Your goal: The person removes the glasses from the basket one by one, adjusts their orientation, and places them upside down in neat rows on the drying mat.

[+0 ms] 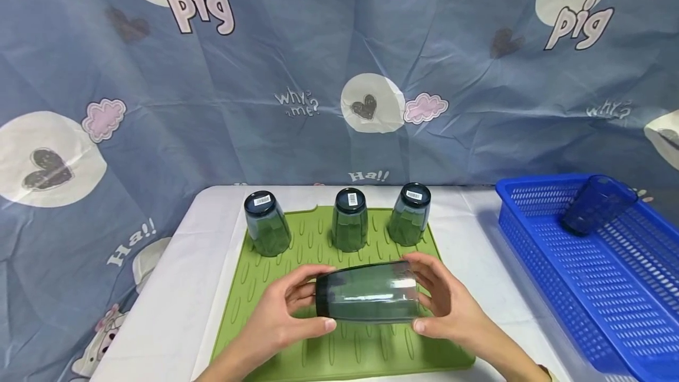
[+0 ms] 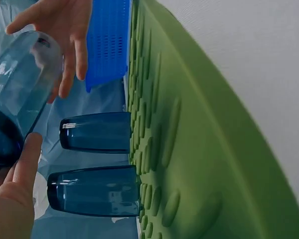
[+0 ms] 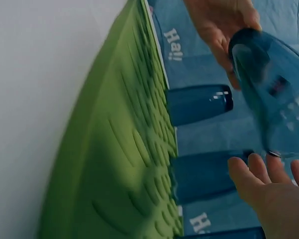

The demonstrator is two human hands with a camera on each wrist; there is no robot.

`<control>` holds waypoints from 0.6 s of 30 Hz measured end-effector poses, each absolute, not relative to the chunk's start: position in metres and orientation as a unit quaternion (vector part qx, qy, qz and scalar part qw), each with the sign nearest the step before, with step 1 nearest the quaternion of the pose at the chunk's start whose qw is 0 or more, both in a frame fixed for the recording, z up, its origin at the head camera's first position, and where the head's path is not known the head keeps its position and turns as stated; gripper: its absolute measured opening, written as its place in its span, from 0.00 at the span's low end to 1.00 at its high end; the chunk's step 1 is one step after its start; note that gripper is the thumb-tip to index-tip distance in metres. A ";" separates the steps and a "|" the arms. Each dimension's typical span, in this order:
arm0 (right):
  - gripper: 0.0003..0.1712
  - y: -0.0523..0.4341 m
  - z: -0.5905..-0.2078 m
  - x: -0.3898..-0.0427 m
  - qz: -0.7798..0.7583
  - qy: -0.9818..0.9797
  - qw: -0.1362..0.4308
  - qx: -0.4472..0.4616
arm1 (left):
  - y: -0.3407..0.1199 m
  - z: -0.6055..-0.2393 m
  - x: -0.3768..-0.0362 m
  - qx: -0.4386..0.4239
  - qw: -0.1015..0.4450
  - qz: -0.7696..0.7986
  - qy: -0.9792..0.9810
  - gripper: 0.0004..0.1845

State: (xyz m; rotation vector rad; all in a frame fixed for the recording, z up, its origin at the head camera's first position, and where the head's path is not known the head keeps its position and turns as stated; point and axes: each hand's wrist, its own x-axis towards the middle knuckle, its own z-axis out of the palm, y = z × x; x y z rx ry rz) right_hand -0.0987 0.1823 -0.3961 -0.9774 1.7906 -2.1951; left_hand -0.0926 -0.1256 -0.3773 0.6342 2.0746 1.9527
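A blue-green drinking glass lies sideways in the air above the green ribbed mat, its dark base to the left. My left hand grips the base end, thumb on the near side and fingers beyond. Around the rim end is my right hand, index finger at the far edge and thumb at the near edge. In the left wrist view, the right hand's lower fingers look fairly straight. Three matching glasses stand upside down along the mat's back: left, middle and right.
At the right stands a blue plastic basket with perforated walls. One blue glass leans inside it, near the back. A white cloth covers the table under the mat. Behind hangs a printed blue curtain.
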 end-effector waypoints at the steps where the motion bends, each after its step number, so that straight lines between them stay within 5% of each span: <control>1: 0.45 0.184 -0.396 -0.100 -0.726 0.600 0.072 -0.329 | -0.126 -0.376 -0.093 0.214 0.112 0.666 0.706 0.31; 8: 0.46 0.192 -0.392 -0.106 -0.693 0.629 0.050 -0.349 | -0.129 -0.373 -0.093 0.193 0.141 0.683 0.690 0.32; 18: 0.45 0.198 -0.385 -0.111 -0.668 0.630 0.000 -0.397 | -0.134 -0.373 -0.098 0.227 0.091 0.717 0.653 0.32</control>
